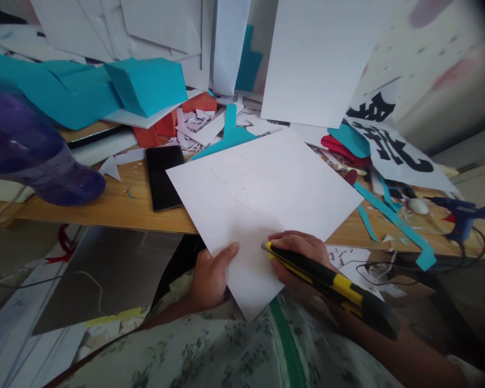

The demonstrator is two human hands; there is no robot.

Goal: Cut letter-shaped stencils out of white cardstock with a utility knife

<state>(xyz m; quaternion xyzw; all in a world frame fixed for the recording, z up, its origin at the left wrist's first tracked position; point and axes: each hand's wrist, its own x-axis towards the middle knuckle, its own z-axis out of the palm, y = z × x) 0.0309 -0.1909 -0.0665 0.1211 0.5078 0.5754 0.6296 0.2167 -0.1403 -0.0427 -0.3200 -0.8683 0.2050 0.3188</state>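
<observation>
Fingers of your right hand [297,253] are wrapped around a yellow-and-black utility knife [327,277], its tip resting on the near part of a white sheet [262,194]. Your left hand [210,275] pinches the sheet's lower left edge, thumb on top, close to the blade's end. The sheet lies half on the wooden desk [117,207] and half out over your lap, where nothing firm backs it. That is the risk as I judge it: pressure there could flex the thin sheet, let the blade skid toward your left thumb, or push it through into the floral cloth [226,350] beneath. The sheet is smooth, matte and four-cornered, with faint pencil curves on it. A glossy black smartphone [164,177] lies at its left corner. Farther out are creased teal paper [145,83], narrow teal strips [392,221], small white offcuts, a translucent purple bottle [32,151], and a blue glue gun [463,215] whose cord trails near your right arm and could snag it.
</observation>
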